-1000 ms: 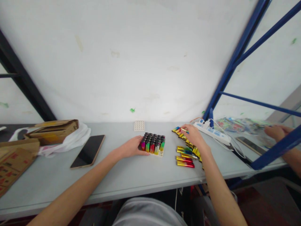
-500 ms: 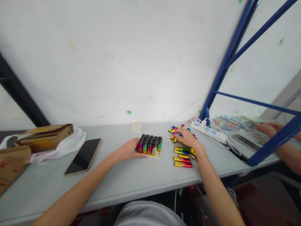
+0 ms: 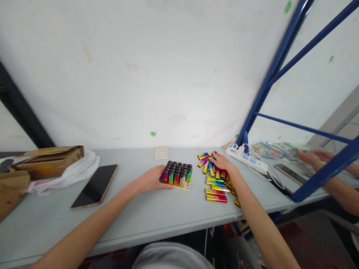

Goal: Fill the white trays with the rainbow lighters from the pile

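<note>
A block of rainbow-coloured lighters (image 3: 177, 174) with black caps stands upright in a white tray on the grey table (image 3: 157, 216). My left hand (image 3: 151, 179) rests against the block's left side, fingers curled on it. To the right lies a loose pile of lighters (image 3: 215, 179) on their sides. My right hand (image 3: 224, 164) lies palm down on top of that pile with its fingers stretched toward the far lighters; I cannot see anything gripped in it.
An empty white tray (image 3: 160, 152) lies near the wall. A dark phone (image 3: 94, 186) lies left, beside cardboard boxes (image 3: 46, 160) and a white bag. A white power strip (image 3: 246, 158) and a blue rack post (image 3: 269, 74) stand right. Another person's hands (image 3: 311, 157) work beyond the post.
My right hand slid back and forth over the loose pile, and the far lighters now lie more scattered. My left hand stayed on the block of upright lighters.
</note>
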The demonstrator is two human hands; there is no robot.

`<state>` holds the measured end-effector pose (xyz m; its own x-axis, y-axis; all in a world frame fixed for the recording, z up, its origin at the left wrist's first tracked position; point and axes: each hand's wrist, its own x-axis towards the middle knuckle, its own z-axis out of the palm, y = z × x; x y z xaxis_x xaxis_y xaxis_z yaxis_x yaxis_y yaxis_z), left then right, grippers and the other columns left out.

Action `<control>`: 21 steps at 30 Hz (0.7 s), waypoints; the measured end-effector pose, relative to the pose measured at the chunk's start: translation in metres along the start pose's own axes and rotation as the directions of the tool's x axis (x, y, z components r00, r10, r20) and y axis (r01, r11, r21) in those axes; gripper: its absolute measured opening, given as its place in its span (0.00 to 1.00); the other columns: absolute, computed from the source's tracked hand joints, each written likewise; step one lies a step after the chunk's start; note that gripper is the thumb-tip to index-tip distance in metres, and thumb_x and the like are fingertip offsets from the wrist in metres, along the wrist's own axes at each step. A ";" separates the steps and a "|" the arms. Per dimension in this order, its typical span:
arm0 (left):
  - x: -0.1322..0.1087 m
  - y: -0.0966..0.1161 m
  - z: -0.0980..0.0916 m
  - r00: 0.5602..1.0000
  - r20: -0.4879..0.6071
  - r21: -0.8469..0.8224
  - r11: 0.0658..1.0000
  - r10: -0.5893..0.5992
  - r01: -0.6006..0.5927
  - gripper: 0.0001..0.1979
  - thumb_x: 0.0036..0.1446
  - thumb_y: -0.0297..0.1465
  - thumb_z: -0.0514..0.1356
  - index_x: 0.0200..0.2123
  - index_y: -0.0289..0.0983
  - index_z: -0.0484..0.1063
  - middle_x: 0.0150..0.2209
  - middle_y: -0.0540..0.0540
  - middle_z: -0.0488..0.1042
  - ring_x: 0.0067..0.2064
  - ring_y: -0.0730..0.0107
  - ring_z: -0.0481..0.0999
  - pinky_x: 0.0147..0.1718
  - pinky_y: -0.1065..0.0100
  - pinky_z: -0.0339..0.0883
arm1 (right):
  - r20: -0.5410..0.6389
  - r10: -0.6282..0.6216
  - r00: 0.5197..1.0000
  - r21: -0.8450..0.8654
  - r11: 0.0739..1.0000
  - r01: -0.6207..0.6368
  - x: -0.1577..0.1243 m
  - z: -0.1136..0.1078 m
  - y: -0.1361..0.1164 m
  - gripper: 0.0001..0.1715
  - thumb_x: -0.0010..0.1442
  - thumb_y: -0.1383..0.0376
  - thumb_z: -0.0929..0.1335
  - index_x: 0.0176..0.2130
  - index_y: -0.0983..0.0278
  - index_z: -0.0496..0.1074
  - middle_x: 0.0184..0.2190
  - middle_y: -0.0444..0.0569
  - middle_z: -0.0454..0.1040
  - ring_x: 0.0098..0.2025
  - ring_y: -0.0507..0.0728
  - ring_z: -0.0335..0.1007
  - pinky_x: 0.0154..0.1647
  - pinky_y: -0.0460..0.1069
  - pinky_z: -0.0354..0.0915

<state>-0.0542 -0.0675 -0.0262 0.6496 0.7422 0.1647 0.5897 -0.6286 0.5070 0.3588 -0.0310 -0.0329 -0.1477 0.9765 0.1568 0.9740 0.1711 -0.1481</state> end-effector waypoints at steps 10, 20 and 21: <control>0.000 -0.002 0.000 1.000 0.010 0.008 1.000 0.003 -0.003 0.34 0.51 0.56 0.71 0.53 0.39 0.76 0.53 0.38 0.81 0.54 0.44 0.79 0.60 0.53 0.71 | -0.143 0.004 0.990 0.207 0.978 0.025 -0.027 -0.076 -0.005 0.25 0.74 0.55 0.65 0.61 0.65 0.77 0.62 0.61 0.78 0.65 0.67 0.74 0.70 0.62 0.65; 0.004 -0.001 -0.003 1.000 0.017 -0.005 1.000 -0.002 0.002 0.33 0.50 0.56 0.71 0.50 0.38 0.77 0.51 0.40 0.82 0.52 0.44 0.80 0.56 0.53 0.74 | -0.146 -0.126 0.981 0.198 0.968 0.153 -0.239 -0.061 -0.012 0.32 0.73 0.51 0.67 0.72 0.51 0.67 0.78 0.50 0.55 0.78 0.66 0.55 0.78 0.65 0.56; 0.004 0.000 -0.004 1.000 0.017 -0.010 1.000 -0.003 0.003 0.33 0.50 0.56 0.71 0.49 0.39 0.77 0.51 0.41 0.82 0.52 0.45 0.81 0.56 0.54 0.74 | -0.142 -0.119 0.983 0.213 0.966 0.148 -0.249 -0.050 -0.009 0.29 0.75 0.53 0.66 0.71 0.51 0.68 0.77 0.51 0.59 0.76 0.66 0.59 0.76 0.64 0.59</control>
<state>-0.0537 -0.0637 -0.0227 0.6559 0.7399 0.1494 0.5865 -0.6242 0.5162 0.3951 -0.2826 -0.0221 -0.2368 0.9206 0.3105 0.8825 0.3374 -0.3275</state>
